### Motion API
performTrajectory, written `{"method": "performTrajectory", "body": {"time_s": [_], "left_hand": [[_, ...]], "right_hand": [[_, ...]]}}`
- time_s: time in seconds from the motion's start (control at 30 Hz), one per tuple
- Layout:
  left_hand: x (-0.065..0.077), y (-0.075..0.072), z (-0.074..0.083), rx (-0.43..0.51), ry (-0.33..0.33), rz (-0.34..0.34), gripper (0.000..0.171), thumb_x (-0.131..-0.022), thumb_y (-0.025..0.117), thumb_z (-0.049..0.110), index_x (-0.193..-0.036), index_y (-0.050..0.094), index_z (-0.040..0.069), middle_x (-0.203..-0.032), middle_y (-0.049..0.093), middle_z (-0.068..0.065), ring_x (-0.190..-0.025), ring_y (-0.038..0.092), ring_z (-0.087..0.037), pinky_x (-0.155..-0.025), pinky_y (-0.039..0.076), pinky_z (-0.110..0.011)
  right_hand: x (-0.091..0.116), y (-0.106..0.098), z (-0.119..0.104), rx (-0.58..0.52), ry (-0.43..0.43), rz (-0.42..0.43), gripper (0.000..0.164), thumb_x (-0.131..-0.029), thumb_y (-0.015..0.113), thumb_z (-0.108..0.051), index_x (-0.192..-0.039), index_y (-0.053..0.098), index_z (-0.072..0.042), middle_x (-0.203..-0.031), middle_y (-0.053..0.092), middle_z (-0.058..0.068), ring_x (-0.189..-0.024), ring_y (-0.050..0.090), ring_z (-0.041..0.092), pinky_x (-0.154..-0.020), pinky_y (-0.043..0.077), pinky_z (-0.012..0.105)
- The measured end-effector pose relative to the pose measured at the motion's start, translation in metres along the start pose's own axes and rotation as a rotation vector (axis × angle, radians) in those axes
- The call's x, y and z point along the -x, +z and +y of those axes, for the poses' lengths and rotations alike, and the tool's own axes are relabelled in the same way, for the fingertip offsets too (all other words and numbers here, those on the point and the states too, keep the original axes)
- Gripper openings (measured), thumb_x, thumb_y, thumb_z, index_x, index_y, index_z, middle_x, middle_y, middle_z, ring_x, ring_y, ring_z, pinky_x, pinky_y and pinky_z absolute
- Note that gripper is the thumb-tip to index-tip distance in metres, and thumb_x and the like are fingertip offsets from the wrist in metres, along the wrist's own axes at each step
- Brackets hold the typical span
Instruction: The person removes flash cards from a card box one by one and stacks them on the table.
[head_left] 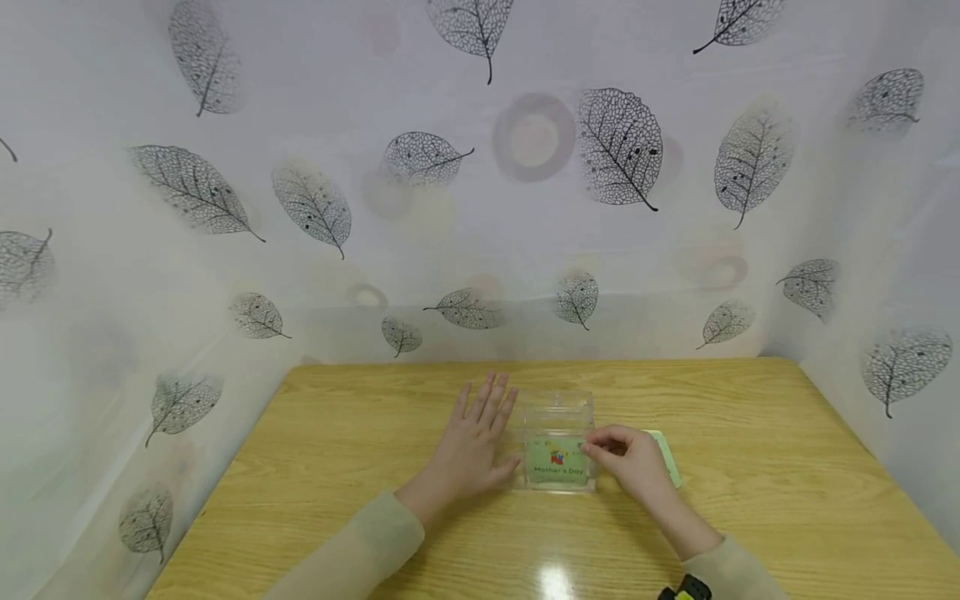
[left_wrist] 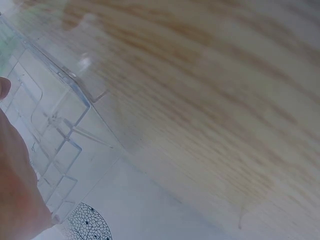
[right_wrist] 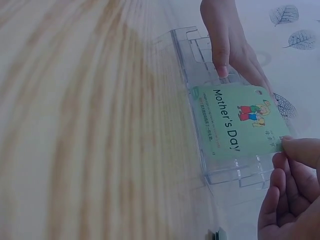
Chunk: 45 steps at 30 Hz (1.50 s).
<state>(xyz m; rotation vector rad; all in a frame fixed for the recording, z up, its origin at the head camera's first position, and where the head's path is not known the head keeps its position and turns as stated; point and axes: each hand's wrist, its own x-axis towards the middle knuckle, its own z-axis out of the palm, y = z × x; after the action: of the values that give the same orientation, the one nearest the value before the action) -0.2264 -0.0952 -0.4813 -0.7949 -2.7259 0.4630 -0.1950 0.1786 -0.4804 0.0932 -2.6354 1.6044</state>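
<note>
A green card (head_left: 557,477) printed "Mother's Day" stands at the front of a clear plastic box (head_left: 557,401). My right hand (head_left: 637,464) pinches the card's upper right corner between thumb and forefinger; the right wrist view shows the grip on the card (right_wrist: 227,120) closely. Along the box's left side lies my left hand (head_left: 468,450), its fingers straight and pointing away, the thumb touching or near the box's front left. In the left wrist view only part of that hand (left_wrist: 17,180) shows, next to the box's clear moulded wall (left_wrist: 65,100).
More green card, one or a stack (head_left: 666,458), lies just right of my right hand, partly hidden by it. The wooden table (head_left: 337,433) meets a pale leaf-patterned sheet (head_left: 360,275) at the back and sides.
</note>
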Motion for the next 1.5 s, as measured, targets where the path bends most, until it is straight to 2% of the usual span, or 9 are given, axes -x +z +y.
{"method": "performTrajectory", "body": {"time_s": [0.5,0.67,0.97,1.13,1.23,1.43,1.5], "left_hand": [[0.0001,0.0021,-0.0002,-0.016,0.002,0.017,0.102,-0.101,0.042,0.074,-0.171,0.010,0.007,-0.179,0.006,-0.019,-0.167,0.016,-0.036,-0.134,0.021,-0.057],[-0.0002,0.0016,-0.0002,-0.015,0.000,0.009,0.102,-0.101,0.042,0.074,-0.171,0.009,0.007,-0.179,0.001,-0.019,-0.167,0.014,-0.036,-0.135,0.018,-0.056],[0.0001,-0.0009,0.0001,-0.022,0.001,-0.006,0.102,-0.101,0.042,0.074,-0.171,0.010,0.007,-0.179,0.007,-0.019,-0.167,0.015,-0.036,-0.135,0.020,-0.056],[0.0000,-0.0013,0.0000,-0.017,0.003,-0.008,0.102,-0.101,0.041,0.074,-0.171,0.010,0.007,-0.179,0.002,-0.019,-0.167,0.015,-0.036,-0.135,0.020,-0.057],[0.0002,-0.0001,-0.0002,-0.013,0.005,0.001,0.102,-0.101,0.042,0.074,-0.171,0.010,0.007,-0.179,0.001,-0.019,-0.167,0.015,-0.036,-0.135,0.020,-0.057],[0.0012,0.0027,-0.0005,0.022,0.009,0.047,0.101,-0.100,0.046,0.072,-0.171,0.015,0.006,-0.179,0.011,-0.020,-0.167,0.014,-0.036,-0.134,0.022,-0.058],[0.0012,0.0033,-0.0006,0.022,0.009,0.051,0.101,-0.100,0.046,0.072,-0.171,0.015,0.006,-0.179,0.011,-0.020,-0.167,0.014,-0.036,-0.134,0.023,-0.058]], "right_hand": [[-0.0014,-0.0023,-0.0008,-0.003,0.042,0.006,0.012,-0.095,0.078,-0.009,-0.103,0.080,0.000,-0.097,0.080,0.010,-0.079,0.062,0.002,-0.074,0.054,0.017],[-0.0006,-0.0031,-0.0019,-0.026,0.049,0.003,0.015,-0.096,0.078,-0.010,-0.105,0.079,0.002,-0.097,0.079,0.010,-0.078,0.060,0.001,-0.072,0.053,0.017],[-0.0012,-0.0043,-0.0040,-0.020,0.051,0.005,0.018,-0.098,0.076,-0.013,-0.108,0.079,0.003,-0.098,0.078,0.010,-0.077,0.058,0.001,-0.068,0.051,0.019],[-0.0012,-0.0056,-0.0063,-0.016,0.064,0.029,0.017,-0.099,0.075,-0.010,-0.108,0.078,0.003,-0.096,0.078,0.011,-0.075,0.056,0.002,-0.067,0.049,0.018],[-0.0014,-0.0061,-0.0068,-0.027,0.073,0.029,0.017,-0.099,0.074,-0.009,-0.109,0.078,0.004,-0.096,0.077,0.011,-0.074,0.055,0.003,-0.065,0.048,0.018],[-0.0021,-0.0070,-0.0065,-0.052,0.081,0.014,0.020,-0.101,0.073,-0.011,-0.113,0.076,0.005,-0.098,0.077,0.011,-0.078,0.059,0.005,-0.066,0.050,0.019],[-0.0023,-0.0074,-0.0063,-0.062,0.083,0.013,0.021,-0.101,0.073,-0.011,-0.113,0.076,0.005,-0.099,0.077,0.011,-0.078,0.059,0.005,-0.067,0.051,0.019]]}}
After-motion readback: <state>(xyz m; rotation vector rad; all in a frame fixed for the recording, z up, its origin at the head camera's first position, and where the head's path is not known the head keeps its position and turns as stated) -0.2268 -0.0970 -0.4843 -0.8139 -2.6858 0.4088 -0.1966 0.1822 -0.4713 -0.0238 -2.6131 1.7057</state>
